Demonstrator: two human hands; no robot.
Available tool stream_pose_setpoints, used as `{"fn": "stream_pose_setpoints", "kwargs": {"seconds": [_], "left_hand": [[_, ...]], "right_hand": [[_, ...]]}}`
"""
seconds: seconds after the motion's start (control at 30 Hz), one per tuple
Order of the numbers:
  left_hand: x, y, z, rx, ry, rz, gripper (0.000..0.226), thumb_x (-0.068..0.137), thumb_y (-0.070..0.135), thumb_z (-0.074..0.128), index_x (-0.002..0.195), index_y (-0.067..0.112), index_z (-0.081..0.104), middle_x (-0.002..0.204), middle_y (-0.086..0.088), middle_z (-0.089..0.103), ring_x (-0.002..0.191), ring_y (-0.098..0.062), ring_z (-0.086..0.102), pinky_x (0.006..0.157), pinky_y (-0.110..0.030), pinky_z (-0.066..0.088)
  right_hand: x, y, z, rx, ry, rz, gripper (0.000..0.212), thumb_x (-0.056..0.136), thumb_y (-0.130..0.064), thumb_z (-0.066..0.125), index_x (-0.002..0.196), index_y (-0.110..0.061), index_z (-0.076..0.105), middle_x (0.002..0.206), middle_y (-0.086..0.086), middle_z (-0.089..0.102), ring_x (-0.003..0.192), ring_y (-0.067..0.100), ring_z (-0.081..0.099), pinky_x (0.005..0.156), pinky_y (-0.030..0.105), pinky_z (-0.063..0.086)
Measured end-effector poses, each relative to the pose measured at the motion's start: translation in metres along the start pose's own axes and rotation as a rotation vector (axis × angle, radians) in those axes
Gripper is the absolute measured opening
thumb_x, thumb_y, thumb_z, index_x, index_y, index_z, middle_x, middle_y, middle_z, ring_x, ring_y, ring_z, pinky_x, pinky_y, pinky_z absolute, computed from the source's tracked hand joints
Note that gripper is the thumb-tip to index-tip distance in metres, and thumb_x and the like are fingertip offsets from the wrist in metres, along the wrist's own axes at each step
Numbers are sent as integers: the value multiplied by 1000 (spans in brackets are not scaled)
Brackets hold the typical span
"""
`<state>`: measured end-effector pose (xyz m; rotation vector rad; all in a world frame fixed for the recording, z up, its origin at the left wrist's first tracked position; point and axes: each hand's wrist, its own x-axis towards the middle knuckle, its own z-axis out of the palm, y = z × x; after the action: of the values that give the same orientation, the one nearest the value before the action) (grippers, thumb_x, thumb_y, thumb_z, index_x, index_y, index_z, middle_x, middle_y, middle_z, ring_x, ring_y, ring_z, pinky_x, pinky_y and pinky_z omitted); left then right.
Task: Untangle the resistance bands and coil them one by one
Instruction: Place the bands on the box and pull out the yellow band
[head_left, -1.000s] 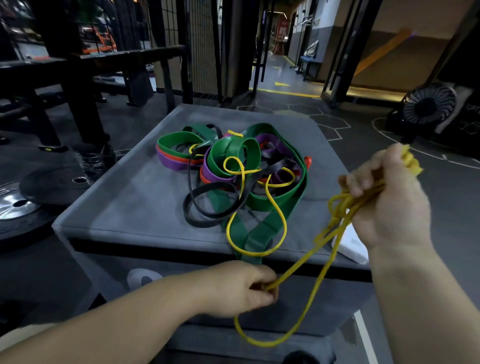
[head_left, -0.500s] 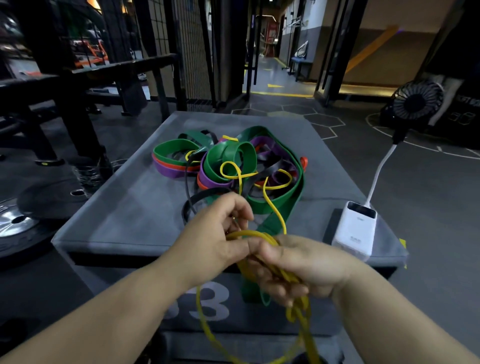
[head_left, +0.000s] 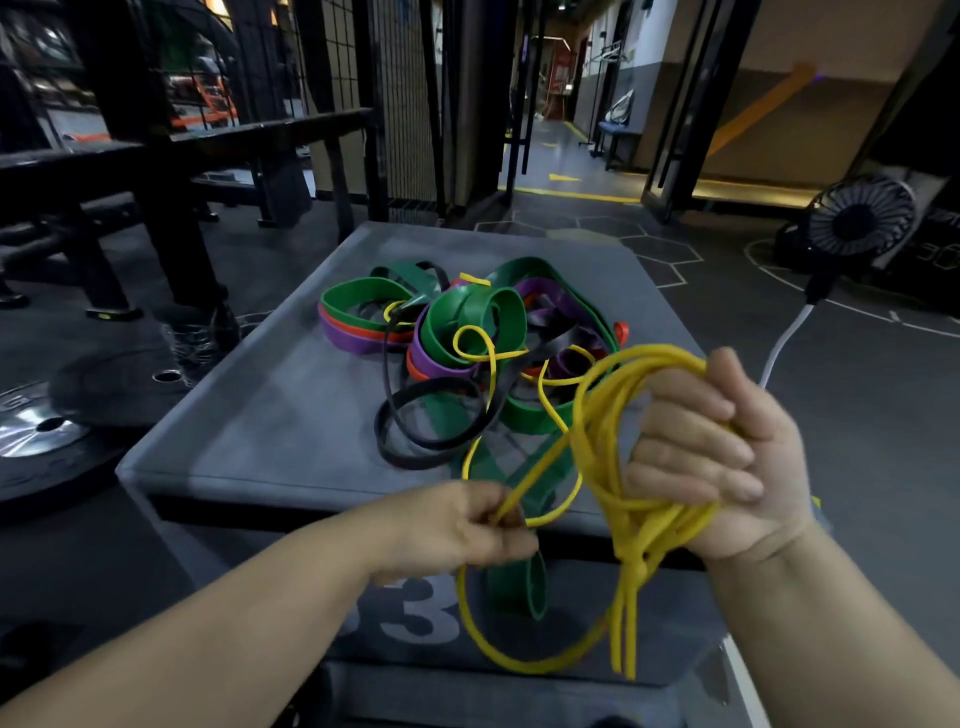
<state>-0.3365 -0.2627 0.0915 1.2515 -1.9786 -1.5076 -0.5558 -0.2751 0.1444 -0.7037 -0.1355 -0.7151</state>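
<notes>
Head view, and it is the only angle on offer. The right hand (head_left: 711, 457) is up over the near right corner of the grey box (head_left: 270, 426), fingers curled round several loops of the thin yellow band (head_left: 636, 522). The coil arches over the knuckles and gathers into a bunch at the heel of the palm. Below it, loose lengths hang in front of the box, one of them swinging in a low loop back up to the left hand (head_left: 457, 525). That hand is clenched at the near edge, thumb and fingers pinching a single yellow strand.

Behind both hands sits the tangled pile (head_left: 467, 332) in the middle of the box top: broad green, purple, orange and black bands knotted together, with more yellow threading through. I cannot tell whether that yellow belongs to the band in hand. One wide green band (head_left: 519, 587) droops over the front edge.

Handling? The yellow one looks light, limp and stretchy, so it should wrap easily but spring loose if the coil hand relaxes. My read is to hold the bundle tight and feed the hanging slack with a pinch close to the coil. The broad bands look heavier and flatter, and are best taken by an outer loop.
</notes>
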Motion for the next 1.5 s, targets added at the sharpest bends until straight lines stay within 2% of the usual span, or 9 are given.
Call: {"fn": "stream_pose_setpoints", "kwargs": {"seconds": [0.27,0.4,0.6,0.7,0.8,1.03,1.2,1.4,1.5], "left_hand": [[5,-5,15,176,-55,-67,14,92,20,61,81,24,54,64,14,49,50,5,42,54,-12,34],[3,-1,18,222,-3,-49,12,92,23,62,85,30,55,67,16,53,52,7,45,57,-10,36],[-2,9,34,668,113,233,14,94,31,56,107,33,56,87,16,45,85,-3,46,77,-23,38],[-4,14,36,775,179,435,21,96,35,48,117,35,54,94,15,42,94,-8,45,77,-25,35],[-6,17,30,674,278,573,26,95,40,43,117,36,56,99,13,52,90,-5,51,76,-25,41],[-9,18,11,309,563,560,23,88,44,55,111,44,49,103,20,59,96,4,59,79,-9,44],[-9,19,3,191,631,534,20,80,50,62,98,44,53,95,16,61,81,-10,63,70,-22,51],[-8,21,1,-28,599,336,21,81,34,71,95,33,55,85,13,61,73,-4,60,70,-24,51],[-9,26,0,-311,433,115,28,83,22,72,105,25,54,96,3,62,75,-10,58,72,-32,50]], "right_hand": [[-22,-39,-3,172,354,-552,38,99,-38,53,68,-17,47,50,-6,36,40,6,34,61,23,43],[-23,-51,6,-66,837,-968,41,97,-40,52,61,-21,45,54,-10,33,43,6,31,61,21,43],[-13,-37,-3,-454,1060,-1133,48,99,-34,51,53,-22,48,53,-3,41,49,16,39,71,29,50],[-10,-25,-9,-886,1208,-888,51,99,-34,53,49,-21,55,49,-4,50,51,17,48,66,32,50],[-4,-7,-11,-1221,1124,-308,49,94,-41,57,52,-18,62,52,1,60,62,25,60,72,39,52],[2,38,-4,-874,576,421,72,68,-76,62,91,-8,58,66,11,63,43,18,57,45,25,50],[6,41,-6,-698,392,363,51,66,-50,85,82,-11,56,48,0,47,36,9,45,46,25,45],[11,45,-6,-742,601,229,23,77,-26,70,72,-10,54,52,4,46,48,17,49,53,28,49],[13,47,-8,-737,707,143,24,77,-28,72,67,-12,57,57,4,49,53,16,49,51,26,44]]}}
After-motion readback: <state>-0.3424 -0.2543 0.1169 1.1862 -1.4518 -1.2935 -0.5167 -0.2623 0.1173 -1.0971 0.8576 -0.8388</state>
